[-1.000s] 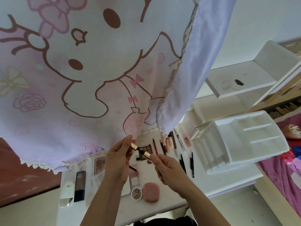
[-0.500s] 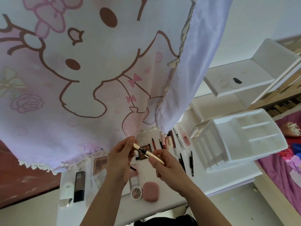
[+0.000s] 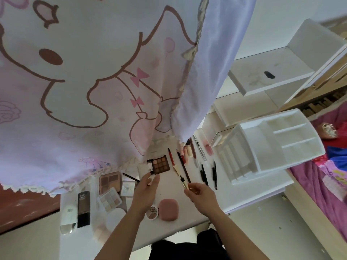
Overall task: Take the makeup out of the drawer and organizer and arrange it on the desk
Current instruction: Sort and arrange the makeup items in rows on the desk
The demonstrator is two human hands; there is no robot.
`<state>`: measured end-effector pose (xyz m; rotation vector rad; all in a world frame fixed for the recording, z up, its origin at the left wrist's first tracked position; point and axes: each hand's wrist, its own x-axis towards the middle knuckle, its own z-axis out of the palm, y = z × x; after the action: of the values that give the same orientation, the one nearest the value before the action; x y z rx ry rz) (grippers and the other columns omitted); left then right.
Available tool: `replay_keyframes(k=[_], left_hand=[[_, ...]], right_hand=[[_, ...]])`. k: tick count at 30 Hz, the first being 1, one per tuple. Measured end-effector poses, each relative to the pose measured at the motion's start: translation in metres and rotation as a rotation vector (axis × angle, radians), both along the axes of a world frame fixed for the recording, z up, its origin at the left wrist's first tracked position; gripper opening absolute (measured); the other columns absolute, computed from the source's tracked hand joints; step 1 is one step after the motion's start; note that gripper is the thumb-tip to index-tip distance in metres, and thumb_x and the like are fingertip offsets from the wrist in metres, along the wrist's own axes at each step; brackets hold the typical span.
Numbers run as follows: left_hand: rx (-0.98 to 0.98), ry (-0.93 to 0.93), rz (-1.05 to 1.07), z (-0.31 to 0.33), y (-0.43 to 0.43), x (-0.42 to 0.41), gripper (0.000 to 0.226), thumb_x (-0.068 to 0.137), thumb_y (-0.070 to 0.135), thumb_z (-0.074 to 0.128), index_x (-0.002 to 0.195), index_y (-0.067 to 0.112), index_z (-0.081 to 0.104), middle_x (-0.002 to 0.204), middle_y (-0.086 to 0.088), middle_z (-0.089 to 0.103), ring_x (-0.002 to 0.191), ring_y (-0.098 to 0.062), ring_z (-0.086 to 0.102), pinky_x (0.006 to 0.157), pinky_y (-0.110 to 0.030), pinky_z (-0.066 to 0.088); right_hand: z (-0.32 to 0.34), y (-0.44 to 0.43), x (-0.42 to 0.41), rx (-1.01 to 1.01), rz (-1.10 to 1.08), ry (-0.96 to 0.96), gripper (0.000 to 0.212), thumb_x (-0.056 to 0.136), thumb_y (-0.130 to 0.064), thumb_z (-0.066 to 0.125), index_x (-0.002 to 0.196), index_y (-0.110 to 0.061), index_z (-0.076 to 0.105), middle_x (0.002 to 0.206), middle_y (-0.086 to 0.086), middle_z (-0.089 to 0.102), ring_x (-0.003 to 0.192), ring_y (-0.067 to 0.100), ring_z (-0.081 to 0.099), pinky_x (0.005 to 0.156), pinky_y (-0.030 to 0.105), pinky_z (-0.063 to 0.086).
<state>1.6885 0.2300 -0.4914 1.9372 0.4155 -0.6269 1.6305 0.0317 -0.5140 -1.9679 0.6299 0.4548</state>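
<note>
Blurry letters, perhaps "dldl", on the round compact [image 3: 152, 213]; nothing else legible

Left hand [image 3: 148, 184] let go of the gold tube [image 3: 185, 183] and is now open. Right hand [image 3: 201, 192] alone holds it, lowered toward the desk [image 3: 244, 194].

Makeup is lying spread over the white desk [image 3: 234, 196]. An open brown eyeshadow palette [image 3: 161, 164] is sitting mid-desk, with pencils and liners [image 3: 183, 166] lying in a row to its right. A black bottle [image 3: 83, 209] and two palettes [image 3: 109, 182] are lying at the left, and a pink puff [image 3: 168, 209] is near. The right hand [image 3: 200, 193] is holding a gold tube [image 3: 185, 183]. The white organizer [image 3: 272, 147] is sitting far right.
</note>
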Motion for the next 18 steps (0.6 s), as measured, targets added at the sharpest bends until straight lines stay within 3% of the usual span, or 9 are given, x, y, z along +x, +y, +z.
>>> replay_keyframes(k=[3, 6, 9, 13, 18], left_hand=[[0.258, 0.015, -0.293, -0.037, 0.015, -0.016, 0.06, 0.096, 0.055, 0.045, 0.144, 0.018, 0.043, 0.143, -0.004, 0.05, 0.128, -0.022, 0.048, 0.108, -0.037, 0.037], [0.356, 0.007, -0.461, -0.06, 0.029, -0.029, 0.058, 0.094, 0.055, 0.044, 0.142, 0.024, 0.042, 0.144, -0.002, 0.049, 0.128, -0.027, 0.047, 0.105, -0.044, 0.041], [0.386, -0.016, -0.512, -0.061, 0.033, -0.036, 0.049, 0.097, 0.045, 0.044, 0.141, 0.023, 0.043, 0.146, -0.002, 0.046, 0.128, -0.027, 0.045, 0.104, -0.044, 0.041], [0.371, -0.049, -0.534, -0.064, 0.034, -0.037, 0.045, 0.1, 0.025, 0.046, 0.144, 0.013, 0.044, 0.156, -0.004, 0.033, 0.139, -0.024, 0.035, 0.112, -0.033, 0.032], [0.344, -0.061, -0.533, -0.064, 0.041, -0.038, 0.04, 0.102, 0.019, 0.041, 0.142, 0.014, 0.046, 0.158, 0.0, 0.031, 0.141, -0.019, 0.032, 0.108, -0.024, 0.027]], right_hand=[[-0.026, -0.009, -0.003, -0.145, -0.034, 0.057, 0.031, 0.091, -0.039, 0.065, 0.116, -0.022, 0.069, 0.097, -0.01, 0.069, 0.089, 0.009, 0.062, 0.083, 0.024, 0.046], [-0.039, -0.017, 0.002, -0.221, -0.09, 0.076, 0.027, 0.094, -0.033, 0.062, 0.116, -0.018, 0.069, 0.101, -0.002, 0.071, 0.086, 0.012, 0.058, 0.077, 0.023, 0.041], [-0.047, -0.023, 0.012, -0.293, -0.119, 0.114, 0.023, 0.096, -0.033, 0.059, 0.111, -0.019, 0.069, 0.104, 0.004, 0.07, 0.091, 0.021, 0.063, 0.078, 0.027, 0.046], [-0.059, -0.027, 0.023, -0.377, -0.072, 0.15, 0.018, 0.095, -0.034, 0.058, 0.102, -0.02, 0.068, 0.103, 0.007, 0.067, 0.091, 0.026, 0.064, 0.074, 0.03, 0.049], [-0.057, -0.017, 0.015, -0.407, -0.059, 0.137, 0.035, 0.096, -0.036, 0.058, 0.128, -0.024, 0.059, 0.126, 0.003, 0.059, 0.112, 0.024, 0.059, 0.086, 0.035, 0.048]])
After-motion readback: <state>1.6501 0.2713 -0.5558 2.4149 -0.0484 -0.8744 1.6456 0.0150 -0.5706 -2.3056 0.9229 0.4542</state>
